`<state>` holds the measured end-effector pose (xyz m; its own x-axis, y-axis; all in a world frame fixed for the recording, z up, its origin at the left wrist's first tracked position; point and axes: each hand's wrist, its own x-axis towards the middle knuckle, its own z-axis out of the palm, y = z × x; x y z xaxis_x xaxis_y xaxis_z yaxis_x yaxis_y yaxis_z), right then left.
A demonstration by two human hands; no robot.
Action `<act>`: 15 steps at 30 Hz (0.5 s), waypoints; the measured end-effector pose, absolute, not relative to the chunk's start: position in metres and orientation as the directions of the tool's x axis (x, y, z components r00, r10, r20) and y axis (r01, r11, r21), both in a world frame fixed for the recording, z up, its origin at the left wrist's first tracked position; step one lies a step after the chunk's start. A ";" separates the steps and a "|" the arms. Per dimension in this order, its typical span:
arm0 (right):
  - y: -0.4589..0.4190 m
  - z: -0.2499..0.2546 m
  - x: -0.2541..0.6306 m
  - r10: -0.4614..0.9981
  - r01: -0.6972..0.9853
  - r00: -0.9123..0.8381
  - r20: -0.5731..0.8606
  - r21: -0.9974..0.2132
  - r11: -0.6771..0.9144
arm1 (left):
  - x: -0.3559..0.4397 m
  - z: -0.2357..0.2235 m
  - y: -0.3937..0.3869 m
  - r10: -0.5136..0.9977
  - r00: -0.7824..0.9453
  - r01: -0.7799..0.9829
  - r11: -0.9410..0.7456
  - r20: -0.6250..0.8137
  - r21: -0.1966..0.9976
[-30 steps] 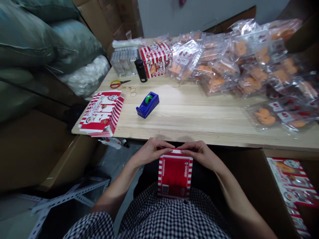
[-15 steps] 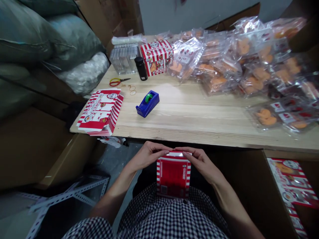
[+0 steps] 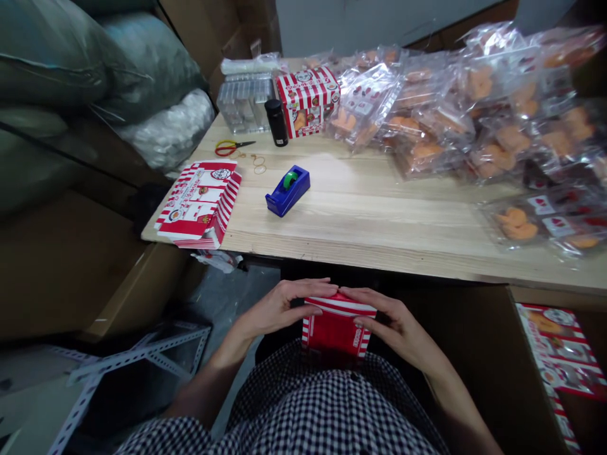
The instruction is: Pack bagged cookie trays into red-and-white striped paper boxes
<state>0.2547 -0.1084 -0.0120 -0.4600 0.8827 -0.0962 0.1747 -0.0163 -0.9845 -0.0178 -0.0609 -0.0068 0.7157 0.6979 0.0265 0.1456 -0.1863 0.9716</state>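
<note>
Red-striped carton (image 3: 336,332) gripped w/ both hands, L hand (image 3: 277,309) & R hand (image 3: 393,327) curled over top, held just below pine table edge (image 3: 379,265), above checked clothing (image 3: 327,404).

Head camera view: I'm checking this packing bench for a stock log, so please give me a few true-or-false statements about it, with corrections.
1. The left hand and right hand both hold a red-and-white striped carton below the table edge. True.
2. The blue tape dispenser stands on the wooden table. True.
3. The red-handled scissors lie on top of the flat printed carton. False: they lie on the table beyond it, apart from it.
4. The black bottle lies on its side. False: it stands upright.
5. Clear plastic packs of orange shapes are heaped on the table. True.
</note>
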 end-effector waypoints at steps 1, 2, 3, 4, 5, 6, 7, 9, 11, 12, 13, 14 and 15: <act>-0.109 -0.012 0.254 0.882 0.189 -0.462 -0.091 -0.982 -0.002 | -0.018 -0.008 -0.061 0.697 0.717 0.143 -0.189 0.030 0.972; -0.110 -0.012 0.253 0.880 0.205 -0.466 -0.086 -0.979 0.012 | -0.019 -0.010 -0.060 0.694 0.719 0.141 -0.191 0.032 0.971; -0.110 -0.013 0.253 0.877 0.217 -0.474 -0.082 -0.976 0.026 | -0.019 -0.011 -0.060 0.694 0.719 0.142 -0.190 0.031 0.972; -0.110 -0.014 0.253 0.873 0.227 -0.480 -0.079 -0.973 0.036 | -0.020 -0.013 -0.059 0.697 0.717 0.143 -0.181 0.024 0.973; -0.110 -0.016 0.253 0.871 0.233 -0.484 -0.077 -0.972 0.044 | -0.020 -0.016 -0.059 0.703 0.711 0.147 -0.165 0.012 0.975; -0.109 -0.018 0.253 0.871 0.234 -0.485 -0.074 -0.971 0.048 | -0.019 -0.018 -0.058 0.714 0.700 0.150 -0.143 -0.003 0.978; -0.108 -0.021 0.253 0.873 0.229 -0.482 -0.071 -0.972 0.047 | -0.018 -0.021 -0.058 0.729 0.684 0.155 -0.117 -0.021 0.981; -0.106 -0.025 0.251 0.887 0.213 -0.457 -0.069 -0.976 0.034 | -0.016 -0.027 -0.059 0.761 0.647 0.163 -0.069 -0.054 0.984; -0.103 -0.029 0.247 0.911 0.200 -0.408 -0.065 -0.980 0.020 | -0.012 -0.030 -0.059 0.780 0.622 0.161 -0.050 -0.062 0.986; -0.100 -0.032 0.244 0.924 0.195 -0.377 -0.057 -0.981 0.018 | -0.011 -0.030 -0.059 0.784 0.619 0.157 -0.053 -0.056 0.986; -0.098 -0.034 0.241 0.936 0.189 -0.349 -0.046 -0.982 0.022 | -0.009 -0.029 -0.057 0.778 0.626 0.156 -0.061 -0.050 0.986; -0.095 -0.036 0.238 0.945 0.183 -0.327 -0.033 -0.983 0.029 | -0.009 -0.027 -0.054 0.769 0.637 0.160 -0.073 -0.047 0.984; -0.093 -0.038 0.235 0.950 0.173 -0.311 -0.023 -0.984 0.033 | -0.009 -0.025 -0.049 0.765 0.642 0.175 -0.086 -0.048 0.981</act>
